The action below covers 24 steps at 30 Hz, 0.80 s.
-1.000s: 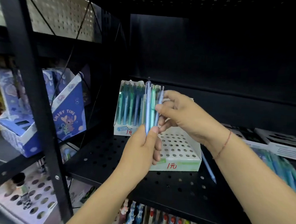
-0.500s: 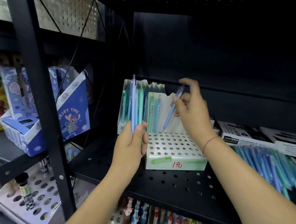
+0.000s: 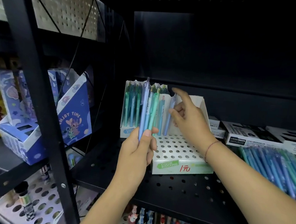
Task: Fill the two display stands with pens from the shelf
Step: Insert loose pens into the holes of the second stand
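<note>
Two white display stands sit on the black perforated shelf (image 3: 174, 186). The rear stand (image 3: 125, 130) is packed with green and blue pens. The front stand (image 3: 176, 148) has many bare holes and a few pens upright in its back row. My left hand (image 3: 138, 151) grips a bundle of blue and green pens (image 3: 146, 111) upright in front of the stands. My right hand (image 3: 188, 119) is over the front stand; its thumb and curled fingers pinch a blue pen (image 3: 168, 120) whose tip sits in a back-row hole, with the index finger raised.
A pile of loose blue and green pens (image 3: 270, 164) lies on the shelf at the right, with black-and-white boxes (image 3: 246, 135) behind it. A black upright post (image 3: 40, 105) and blue cartoon boxes (image 3: 74, 117) are at the left. More stationery fills the shelf below.
My right hand took one blue pen from the bundle, carried it right and lowered it into the front stand's back row. My left hand kept the remaining pens and stayed near the stands.
</note>
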Each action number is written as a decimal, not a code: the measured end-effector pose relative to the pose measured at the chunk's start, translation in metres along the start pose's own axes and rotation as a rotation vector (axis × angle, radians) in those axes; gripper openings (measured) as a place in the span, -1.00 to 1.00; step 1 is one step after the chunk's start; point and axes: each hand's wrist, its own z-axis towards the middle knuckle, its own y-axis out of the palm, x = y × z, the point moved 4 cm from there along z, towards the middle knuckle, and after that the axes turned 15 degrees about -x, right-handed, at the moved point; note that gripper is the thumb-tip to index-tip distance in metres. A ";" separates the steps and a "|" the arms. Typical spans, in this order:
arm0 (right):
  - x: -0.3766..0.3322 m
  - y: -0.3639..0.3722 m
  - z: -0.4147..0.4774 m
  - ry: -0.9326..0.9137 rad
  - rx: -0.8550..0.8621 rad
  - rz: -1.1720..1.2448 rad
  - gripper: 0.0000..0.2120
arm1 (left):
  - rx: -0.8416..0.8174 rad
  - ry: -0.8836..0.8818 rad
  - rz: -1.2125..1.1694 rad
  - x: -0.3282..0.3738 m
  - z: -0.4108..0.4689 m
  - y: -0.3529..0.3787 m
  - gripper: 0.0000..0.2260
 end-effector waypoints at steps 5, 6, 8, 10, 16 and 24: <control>-0.002 -0.001 0.000 0.012 -0.019 -0.030 -0.56 | -0.015 -0.011 0.007 -0.001 0.000 -0.001 -0.77; -0.003 0.000 -0.001 0.020 -0.028 -0.048 -0.57 | -0.021 -0.009 0.014 -0.001 0.000 -0.001 -0.77; -0.009 -0.002 -0.003 0.014 -0.002 -0.082 -0.57 | -0.034 -0.005 0.024 -0.001 0.000 0.000 -0.77; -0.019 -0.007 -0.007 -0.024 0.061 0.045 -0.61 | -0.040 -0.002 0.027 -0.001 0.001 0.000 -0.77; -0.048 0.002 -0.017 -0.074 -0.200 0.643 -0.69 | -0.056 0.007 0.063 -0.002 0.002 0.000 -0.78; -0.045 -0.019 -0.012 -0.095 -0.010 0.699 -0.83 | -0.029 -0.028 0.052 -0.008 0.000 -0.006 -0.73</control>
